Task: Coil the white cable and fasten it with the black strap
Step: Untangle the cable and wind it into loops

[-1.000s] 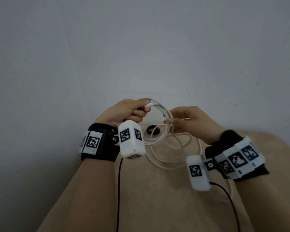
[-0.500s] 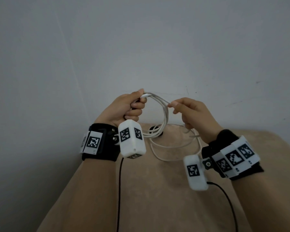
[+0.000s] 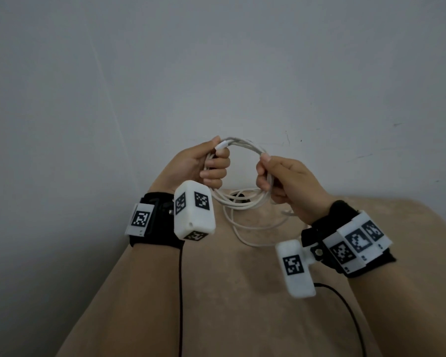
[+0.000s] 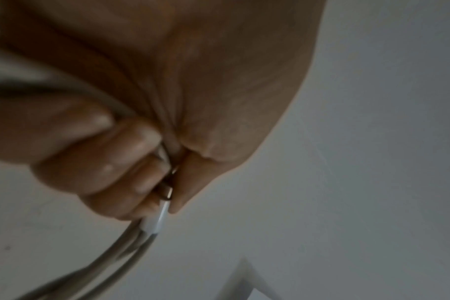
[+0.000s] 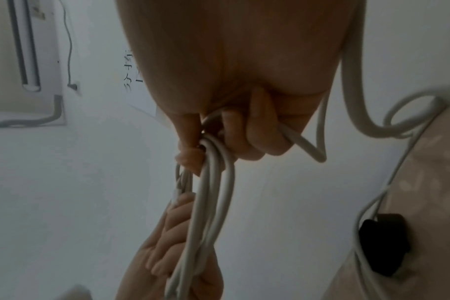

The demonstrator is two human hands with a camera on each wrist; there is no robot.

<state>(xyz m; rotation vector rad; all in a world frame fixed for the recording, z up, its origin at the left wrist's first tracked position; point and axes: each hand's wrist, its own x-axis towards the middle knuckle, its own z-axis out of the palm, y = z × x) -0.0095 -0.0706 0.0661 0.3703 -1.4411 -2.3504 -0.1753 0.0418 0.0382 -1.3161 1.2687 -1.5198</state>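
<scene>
The white cable (image 3: 245,146) forms a round coil of several loops held in the air between both hands. My left hand (image 3: 207,163) grips the coil's left side, with the white connector end (image 4: 158,220) sticking out between thumb and forefinger. My right hand (image 3: 271,176) grips the coil's right side, fingers curled round the strands (image 5: 213,162). The rest of the cable (image 3: 242,228) trails in loose loops onto the beige table (image 3: 242,292). The black strap (image 5: 384,247) lies on the table under the coil, partly hidden in the head view (image 3: 238,199).
A plain grey-white wall (image 3: 216,73) stands right behind the table's far edge. Black camera leads (image 3: 180,292) run along both forearms. The right wrist view shows a white wall unit (image 5: 34,60) with a hose and a paper note on the wall.
Both hands have risen with the coil. My right hand brought another loop up and now grips the coil's right side with curled fingers; less slack lies on the table.
</scene>
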